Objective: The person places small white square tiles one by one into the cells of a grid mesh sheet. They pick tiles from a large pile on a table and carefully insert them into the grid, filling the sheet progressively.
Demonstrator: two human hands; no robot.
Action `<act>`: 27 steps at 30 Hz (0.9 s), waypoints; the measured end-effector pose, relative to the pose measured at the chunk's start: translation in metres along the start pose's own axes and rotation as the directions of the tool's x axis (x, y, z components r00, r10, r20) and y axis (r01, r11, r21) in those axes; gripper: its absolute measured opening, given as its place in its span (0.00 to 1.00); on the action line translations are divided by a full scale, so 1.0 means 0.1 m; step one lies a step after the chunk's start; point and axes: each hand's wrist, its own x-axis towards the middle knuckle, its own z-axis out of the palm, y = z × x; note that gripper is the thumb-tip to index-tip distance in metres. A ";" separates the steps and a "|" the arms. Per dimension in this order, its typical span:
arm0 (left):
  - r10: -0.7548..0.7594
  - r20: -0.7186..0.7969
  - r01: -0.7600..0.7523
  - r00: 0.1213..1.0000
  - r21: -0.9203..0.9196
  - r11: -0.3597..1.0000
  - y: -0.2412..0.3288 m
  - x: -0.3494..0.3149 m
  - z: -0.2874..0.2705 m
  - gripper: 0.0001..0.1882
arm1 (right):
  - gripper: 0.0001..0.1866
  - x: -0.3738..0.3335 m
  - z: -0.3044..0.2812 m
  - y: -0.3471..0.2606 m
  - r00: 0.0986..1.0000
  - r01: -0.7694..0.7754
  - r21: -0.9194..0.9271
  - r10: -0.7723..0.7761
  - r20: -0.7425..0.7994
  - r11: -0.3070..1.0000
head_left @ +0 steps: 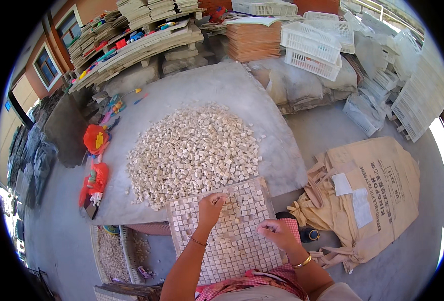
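Note:
A square gridded tray [242, 254] lies across my lap, its far edge resting on the table by the pile. Small pale stone tiles sit in many of its cells, while darker cells show among them in the upper part. Several loose tiles lie on top of the grid. My left hand [211, 209] is over the tray's far left part, fingertips pinched together. Over the right side hangs my right hand [278, 234], its fingers curled against the thumb. Whatever either hand pinches is too small to make out. Beyond the tray spreads a heap of stone tiles [197, 150].
The heap lies on a grey table [277, 145]. Red toys [97, 176] line its left edge. A crate of stone chips [112, 253] stands below left. A large tan sack [372, 200] lies on the right floor. White plastic crates [312, 47] and stacked boards [141, 47] stand behind.

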 end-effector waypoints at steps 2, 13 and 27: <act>0.245 -0.001 -0.229 0.970 0.348 0.909 0.05 0.10 0.14 0.11 | 0.10 -0.01 0.04 0.02 0.998 0.055 -0.071 -0.056 -0.016 0.996; -0.035 -0.154 0.031 0.987 -0.027 0.999 0.13 0.05 0.27 0.07 | 0.11 0.41 0.01 -0.09 0.979 0.118 -0.211 -0.149 -0.139 0.970; -0.412 0.155 0.336 0.898 -0.847 0.413 0.11 -0.36 -0.22 0.06 | 0.08 1.47 0.25 0.02 0.918 0.238 -0.897 -0.387 0.083 0.373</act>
